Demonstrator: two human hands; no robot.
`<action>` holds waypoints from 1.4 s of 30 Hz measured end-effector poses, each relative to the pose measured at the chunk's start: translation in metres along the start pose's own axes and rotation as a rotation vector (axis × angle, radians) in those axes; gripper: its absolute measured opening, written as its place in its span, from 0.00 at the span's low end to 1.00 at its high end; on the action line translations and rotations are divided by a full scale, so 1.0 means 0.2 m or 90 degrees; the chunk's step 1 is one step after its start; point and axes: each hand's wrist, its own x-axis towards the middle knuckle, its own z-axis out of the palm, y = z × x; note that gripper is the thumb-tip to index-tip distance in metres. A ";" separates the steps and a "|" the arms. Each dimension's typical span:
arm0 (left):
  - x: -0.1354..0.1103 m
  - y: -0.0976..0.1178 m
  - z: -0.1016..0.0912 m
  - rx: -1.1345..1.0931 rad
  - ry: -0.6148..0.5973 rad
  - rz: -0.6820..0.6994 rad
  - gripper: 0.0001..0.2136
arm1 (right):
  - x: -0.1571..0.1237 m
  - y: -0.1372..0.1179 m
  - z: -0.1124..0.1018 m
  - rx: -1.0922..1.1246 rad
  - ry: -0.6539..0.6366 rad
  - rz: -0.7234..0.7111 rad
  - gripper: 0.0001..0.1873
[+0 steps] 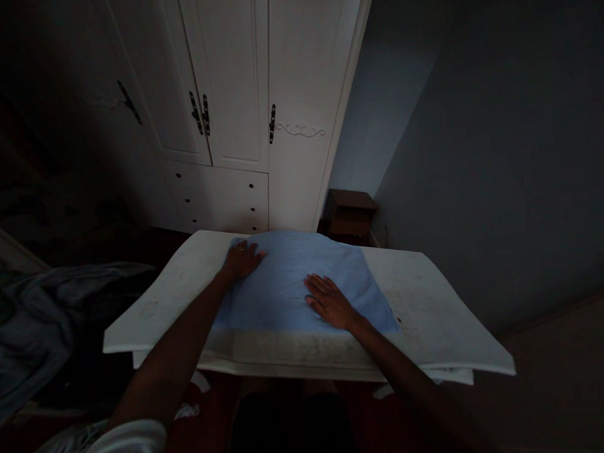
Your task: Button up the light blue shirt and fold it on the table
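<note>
A light blue cloth (289,280) lies spread on a white table (436,314) in front of me. My left hand (242,258) rests flat on the cloth's far left corner, fingers stretched out. My right hand (328,300) lies palm down on the middle of the cloth, fingers spread and pointing to the far left. Neither hand holds anything.
A white wardrobe (241,109) with dark handles and small drawers stands behind the table. A small brown stand (350,214) sits in the corner by the grey wall. Dark bedding (40,311) lies at the left. White scraps (187,410) lie on the dark red floor.
</note>
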 end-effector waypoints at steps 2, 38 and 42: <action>0.00 -0.01 -0.02 -0.085 0.031 -0.016 0.27 | 0.00 0.01 0.00 0.002 -0.005 -0.001 0.29; -1.27 0.11 -0.36 -1.373 0.202 -0.571 0.08 | 0.65 -0.70 -0.10 0.327 -0.087 -0.153 0.23; -1.18 0.13 -0.33 -1.294 0.211 -0.518 0.02 | 0.82 -0.71 -0.05 0.422 -0.103 -0.088 0.19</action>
